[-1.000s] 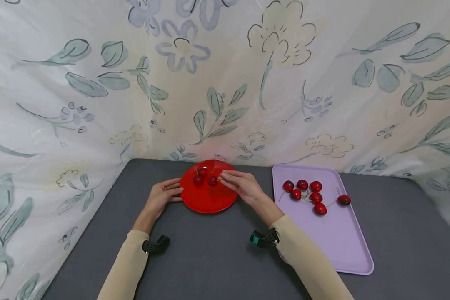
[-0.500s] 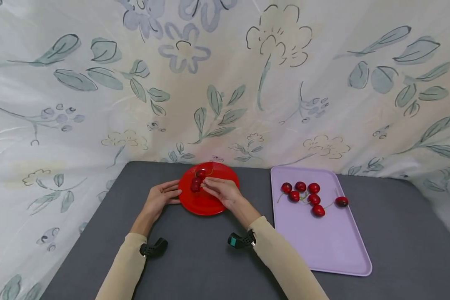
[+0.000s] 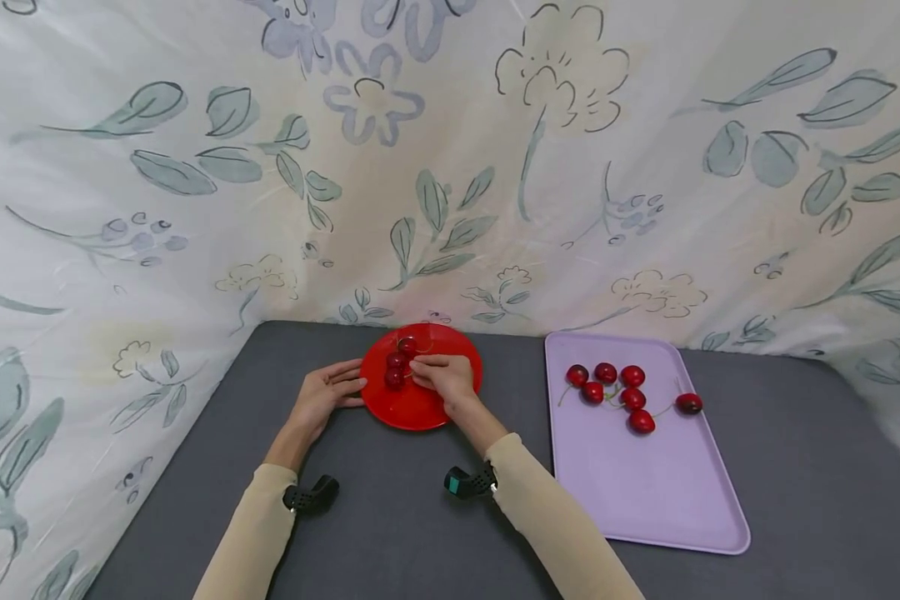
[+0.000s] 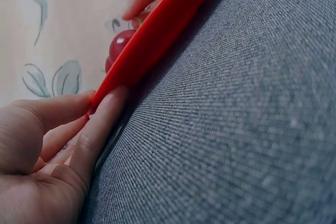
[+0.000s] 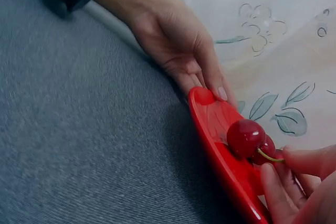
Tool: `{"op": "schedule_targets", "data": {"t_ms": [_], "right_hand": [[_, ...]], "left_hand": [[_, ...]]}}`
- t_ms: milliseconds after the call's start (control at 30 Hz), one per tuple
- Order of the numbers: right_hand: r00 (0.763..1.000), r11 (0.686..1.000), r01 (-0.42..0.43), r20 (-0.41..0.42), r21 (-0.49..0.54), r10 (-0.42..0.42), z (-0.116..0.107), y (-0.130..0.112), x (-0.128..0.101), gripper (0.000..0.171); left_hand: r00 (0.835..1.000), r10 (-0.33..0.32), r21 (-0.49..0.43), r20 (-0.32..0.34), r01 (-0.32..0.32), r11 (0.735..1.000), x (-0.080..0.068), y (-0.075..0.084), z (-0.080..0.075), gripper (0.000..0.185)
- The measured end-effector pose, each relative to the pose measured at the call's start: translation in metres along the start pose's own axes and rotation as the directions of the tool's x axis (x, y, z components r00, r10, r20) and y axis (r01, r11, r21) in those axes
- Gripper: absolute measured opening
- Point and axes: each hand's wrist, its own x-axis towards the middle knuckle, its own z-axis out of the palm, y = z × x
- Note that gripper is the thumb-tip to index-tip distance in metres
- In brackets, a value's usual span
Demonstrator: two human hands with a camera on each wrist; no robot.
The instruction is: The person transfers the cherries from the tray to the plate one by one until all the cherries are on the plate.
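Near the back edge of the grey table (image 3: 390,533), close under the flowered cloth (image 3: 450,167), your red plate (image 3: 420,408) sits with bare tabletop in front of it and the lilac tray (image 3: 667,492) just to its right, seven loose cherries (image 3: 630,398) lying on that tray's far half. Your left hand (image 3: 322,398) lies low on the table, straight fingers touching the plate's left rim and thumb (image 5: 218,85) over its lip. Your right hand (image 3: 444,377) hovers over the plate, fingertips pinching the stem (image 5: 269,157) of a cherry (image 5: 245,137) that rests on the plate among two others.
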Motion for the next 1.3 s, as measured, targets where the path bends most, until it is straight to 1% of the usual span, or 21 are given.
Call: {"op": "schedule_targets", "data": {"t_ms": [67, 133, 300, 467, 567, 733, 867, 1067, 1300], "right_hand": [[0.999, 0.998, 0.027, -0.026, -0.061, -0.029, 0.001, -0.001, -0.001, 0.023], [0.999, 0.995, 0.036, -0.033, -0.089, -0.039, 0.001, -0.002, -0.001, 0.022], [1.000, 0.994, 0.019, -0.023, -0.104, -0.022, 0.002, -0.004, -0.001, 0.021], [1.000, 0.993, -0.016, -0.014, -0.117, 0.014, 0.004, -0.006, 0.000, 0.021], [0.999, 0.990, -0.038, -0.012, -0.135, 0.036, 0.004, -0.007, 0.001, 0.022], [0.999, 0.975, -0.044, 0.014, -0.216, 0.048, 0.003, -0.010, 0.001, 0.023], [0.998, 0.965, -0.039, 0.028, -0.261, 0.048, 0.000, -0.012, 0.000, 0.023], [0.999, 0.967, -0.033, 0.023, -0.251, 0.040, -0.005, -0.015, 0.000, 0.023], [0.998, 0.974, 0.009, 0.064, -0.226, 0.006, -0.009, -0.037, 0.000, 0.025]], "left_hand": [[1.000, 0.001, 0.006, 0.003, -0.001, 1.000, -0.002, 0.003, 0.001, 0.051], [1.000, -0.004, 0.011, 0.000, 0.004, 1.000, -0.003, 0.005, 0.002, 0.051], [1.000, -0.009, 0.011, -0.001, 0.009, 1.000, -0.002, 0.006, 0.001, 0.052], [1.000, -0.007, -0.013, -0.008, 0.007, 1.000, 0.006, -0.006, -0.002, 0.052], [1.000, -0.003, -0.008, -0.018, 0.003, 1.000, 0.011, -0.012, -0.004, 0.052], [1.000, 0.010, 0.012, -0.019, -0.010, 1.000, 0.012, -0.014, -0.004, 0.052], [1.000, 0.011, 0.007, -0.019, -0.011, 1.000, 0.011, -0.014, -0.005, 0.051], [1.000, 0.013, 0.006, -0.015, -0.013, 1.000, 0.010, -0.015, -0.005, 0.051], [1.000, 0.017, -0.012, -0.005, -0.017, 1.000, 0.008, -0.013, -0.006, 0.051]]}}
